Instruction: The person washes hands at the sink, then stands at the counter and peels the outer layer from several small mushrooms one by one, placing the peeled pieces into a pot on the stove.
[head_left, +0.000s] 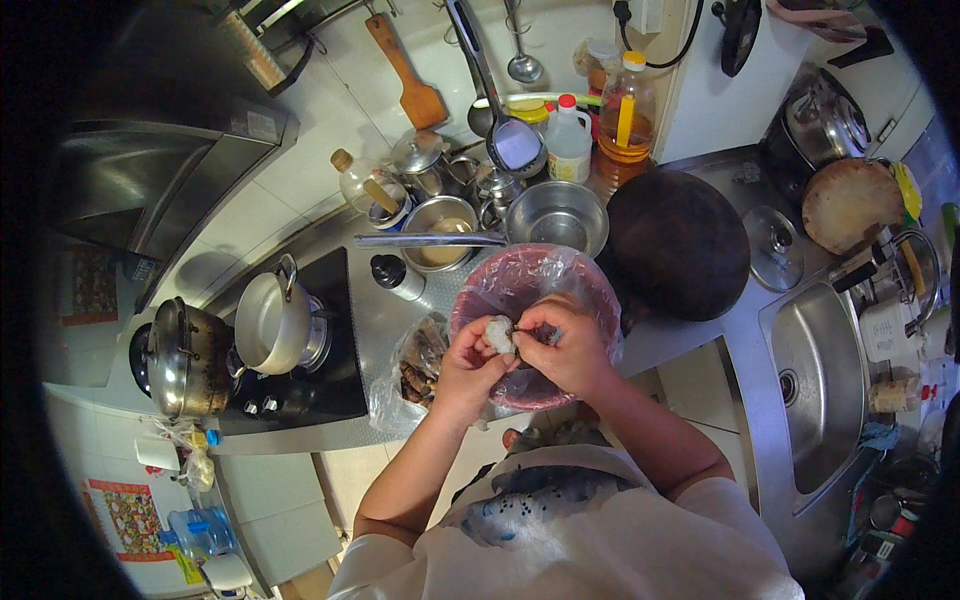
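My left hand (466, 369) pinches a pale, translucent lump (499, 335), apparently peeled shrimp meat, between thumb and fingers. Thumb and forefinger of my right hand (568, 337) close on a small dark bit (517, 328) at the lump's right edge. Both hands are above a red basin (480, 279) lined with clear plastic film; they hide much of its inside. Just left of the basin lies an open clear plastic bag (384, 401) holding brown striped pieces (415, 381), seemingly unpeeled shrimp, partly covered by my left hand.
A black cooktop (330, 375) at left carries a metal pot (266, 330). Behind the basin are a steel bowl (559, 217) and a pan of cloudy liquid (442, 225) with a long metal handle (427, 240) across it. A dark round lid or board (679, 244) stands right, before the sink (817, 375).
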